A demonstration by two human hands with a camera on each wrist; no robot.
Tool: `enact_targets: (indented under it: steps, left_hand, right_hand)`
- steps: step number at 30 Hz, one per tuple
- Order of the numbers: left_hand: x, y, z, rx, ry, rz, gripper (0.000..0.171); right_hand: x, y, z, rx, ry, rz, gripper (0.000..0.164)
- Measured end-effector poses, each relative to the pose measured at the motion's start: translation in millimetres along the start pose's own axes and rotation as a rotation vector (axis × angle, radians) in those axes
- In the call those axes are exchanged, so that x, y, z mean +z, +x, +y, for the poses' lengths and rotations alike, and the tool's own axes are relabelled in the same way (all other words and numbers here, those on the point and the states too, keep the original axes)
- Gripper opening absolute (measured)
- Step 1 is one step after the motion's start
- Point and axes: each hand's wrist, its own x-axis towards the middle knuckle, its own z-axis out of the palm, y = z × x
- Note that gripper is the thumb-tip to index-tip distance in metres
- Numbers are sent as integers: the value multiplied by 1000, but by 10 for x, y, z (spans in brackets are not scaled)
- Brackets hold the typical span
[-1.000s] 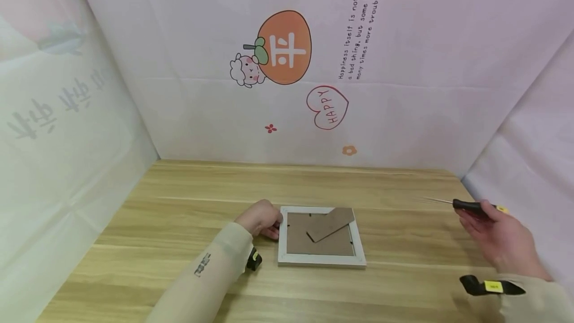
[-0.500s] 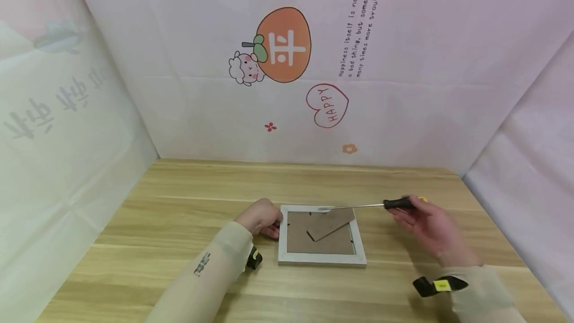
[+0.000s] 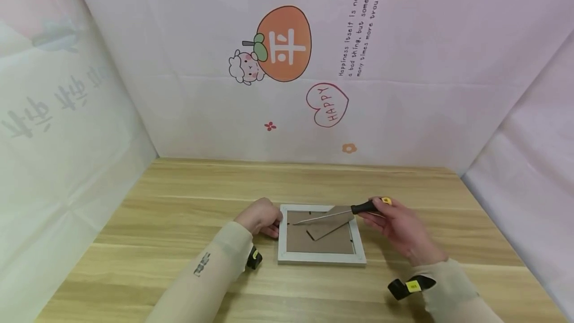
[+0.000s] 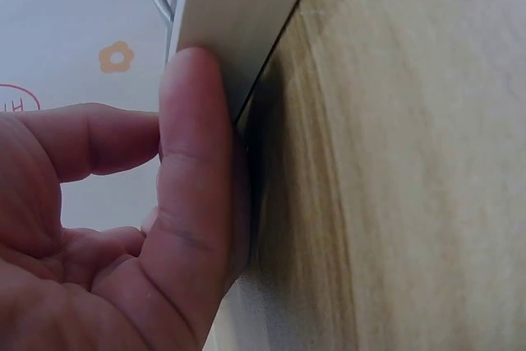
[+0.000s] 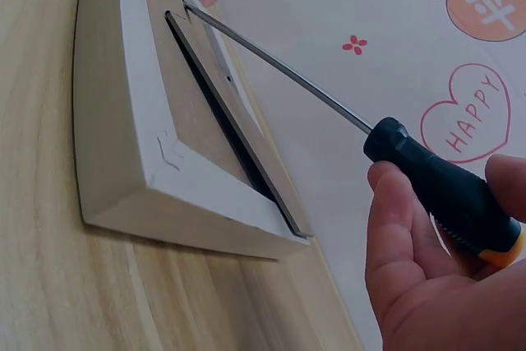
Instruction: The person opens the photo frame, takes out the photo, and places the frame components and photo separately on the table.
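A white picture frame (image 3: 320, 259) lies face down on the table. Its brown backing has a slanted stand leg (image 3: 333, 228) and small dark tabs round the edge. My left hand (image 3: 262, 217) holds the frame's left side; in the left wrist view the thumb (image 4: 193, 137) presses the frame's side wall, the index fingertip being hidden behind it. With my right hand (image 3: 405, 233) I grip the black handle of a screwdriver (image 3: 364, 207). Its thin metal shaft crosses above the backing. In the right wrist view the tip is close to a tab at the inner left edge; contact cannot be told.
The wood-grain table (image 3: 202, 183) reaches back to a white printed cloth (image 3: 215, 128). More cloth hangs at the left (image 3: 89, 138) and right (image 3: 538, 163). A black wrist camera (image 3: 399, 288) is strapped on the right sleeve, another (image 3: 254, 258) on the left.
My right hand has brought the screwdriver leftward from the table's right side to the frame, and its tip has dropped toward the left inner edge. My left hand and the frame stay put.
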Motion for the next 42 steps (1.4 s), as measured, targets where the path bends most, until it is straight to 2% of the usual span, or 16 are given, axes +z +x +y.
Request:
enact_targets:
  steps: [7, 14, 24, 27, 31, 34, 39, 42]
  left_hand:
    - [3, 3, 3, 3, -3, -3, 6]
    - [8, 16, -9, 2, 5, 1, 7]
    - [2, 29, -17, -3, 26, -1, 11]
    - [2, 35, -15, -5, 29, 2, 13]
    - [9, 46, -15, -5, 39, -2, 17]
    - [15, 43, -7, -3, 67, -2, 19]
    - [17, 20, 26, 2, 109, 0, 16]
    - [12, 7, 40, 4, 123, 3, 13]
  right_hand:
    - [43, 35, 6, 10, -27, 44, 22]
    - [50, 36, -41, 16, -146, 53, 30]
    - [129, 91, -111, -32, -342, 70, 45]
    - [110, 108, -100, 10, -327, 87, 43]
    - [56, 145, -41, 88, -232, 120, 38]
    - [40, 176, 12, 113, -170, 139, 37]
    - [155, 208, 5, 48, -168, 159, 38]
    - [312, 231, -49, -69, -247, 167, 30]
